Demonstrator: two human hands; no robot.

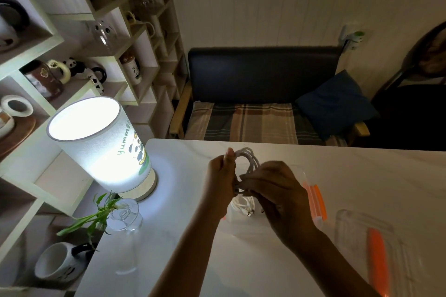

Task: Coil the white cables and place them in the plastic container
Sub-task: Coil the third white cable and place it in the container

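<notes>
A white cable (246,155), looped into a coil, is held up over the table between both hands. My left hand (220,179) pinches the coil's left side with the thumb raised. My right hand (272,188) closes around the coil's lower part from the right. Directly beneath them stands the clear plastic container (311,196) with orange clips. Inside it lies another white cable (243,205) with its metal plugs showing. Much of the container is hidden behind my hands.
The container's clear lid (376,248) with an orange clip lies at the right front of the white table (362,171). A lit lamp (101,142), a glass vase with green stems (124,214) and a clear glass (128,255) stand at the left. A bench sits beyond the far edge.
</notes>
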